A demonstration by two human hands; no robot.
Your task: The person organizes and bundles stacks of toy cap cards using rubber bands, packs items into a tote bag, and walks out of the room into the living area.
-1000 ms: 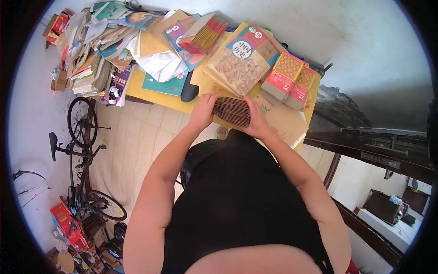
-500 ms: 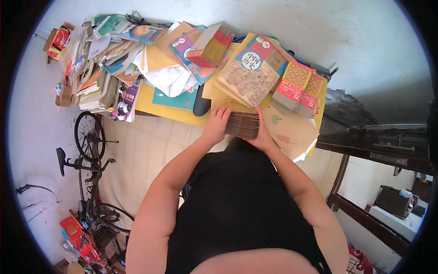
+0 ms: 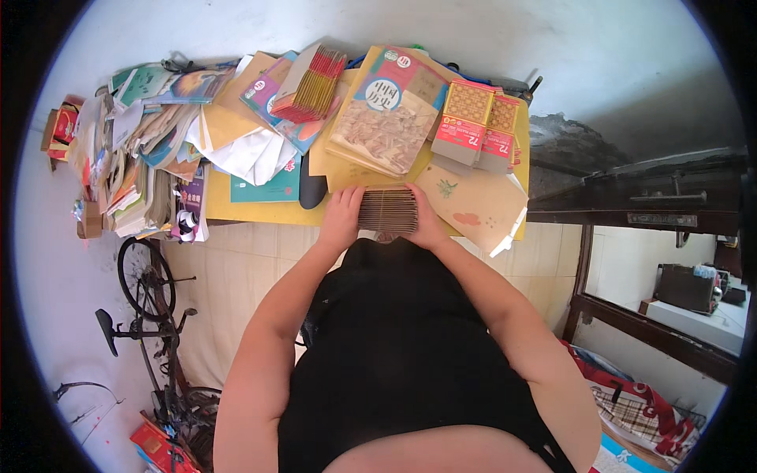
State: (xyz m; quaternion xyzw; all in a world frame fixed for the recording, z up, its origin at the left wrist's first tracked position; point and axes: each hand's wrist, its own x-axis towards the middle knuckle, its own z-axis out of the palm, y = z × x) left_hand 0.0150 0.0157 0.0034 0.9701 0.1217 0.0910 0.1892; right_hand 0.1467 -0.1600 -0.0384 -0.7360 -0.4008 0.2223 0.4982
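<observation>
Between my two hands, at the near edge of the yellow table (image 3: 260, 211), is a stack of thin brown cardboard pieces (image 3: 388, 211), its layered edges facing up. My left hand (image 3: 342, 216) is closed on the stack's left side. My right hand (image 3: 426, 222) presses against its right side, with the fingers partly hidden. Just beyond the stack lies a textbook (image 3: 390, 130) with a brown picture cover. Right of the book are red and gold patterned card packs (image 3: 467, 126). A stack with red and yellow edges (image 3: 315, 85) rests farther back on the left.
A tan folder (image 3: 469, 199) lies right of my hands. Heaped papers and books (image 3: 146, 165) crowd the table's left end. A bicycle (image 3: 154, 315) leans by the left wall. At the right are a dark wooden door frame (image 3: 643, 327) and a red bag (image 3: 662, 418).
The view has turned, so the table and its things sit farther left in the picture. The brown stack has gone from slightly tilted to nearly level, still held between both hands.
</observation>
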